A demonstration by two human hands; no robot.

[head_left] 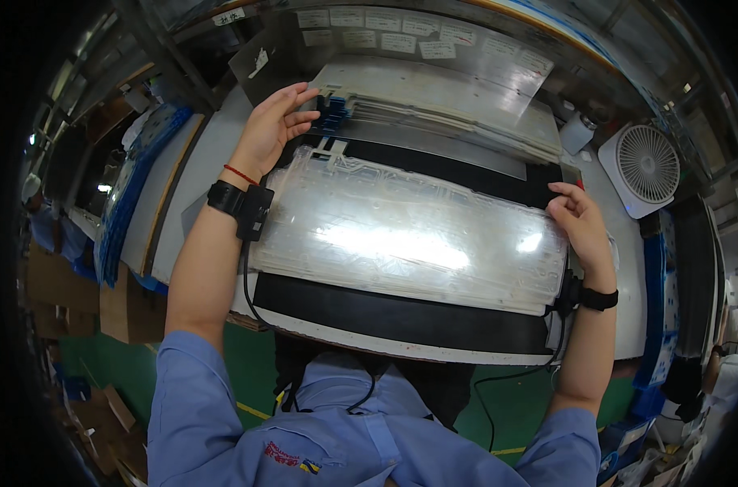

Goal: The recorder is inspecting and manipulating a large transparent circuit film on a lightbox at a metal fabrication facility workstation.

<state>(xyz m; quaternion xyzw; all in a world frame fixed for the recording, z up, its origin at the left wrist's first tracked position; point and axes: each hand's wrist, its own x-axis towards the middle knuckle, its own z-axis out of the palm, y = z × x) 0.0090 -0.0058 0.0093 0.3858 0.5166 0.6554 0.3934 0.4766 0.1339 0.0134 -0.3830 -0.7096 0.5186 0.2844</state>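
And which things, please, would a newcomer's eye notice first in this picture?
Probably the stack of clear, glossy panels in the middle of the table, because of the bright white glare on top. Next may come the white fan, standing at the right side of the table. The blue strips also catch the eye, at the left end of the second stack behind.

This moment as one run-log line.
left hand: open, beside blue tabs at rear sheet stack | right hand: at far right corner of front sheet stack, grip unclear | front sheet stack: over black mat
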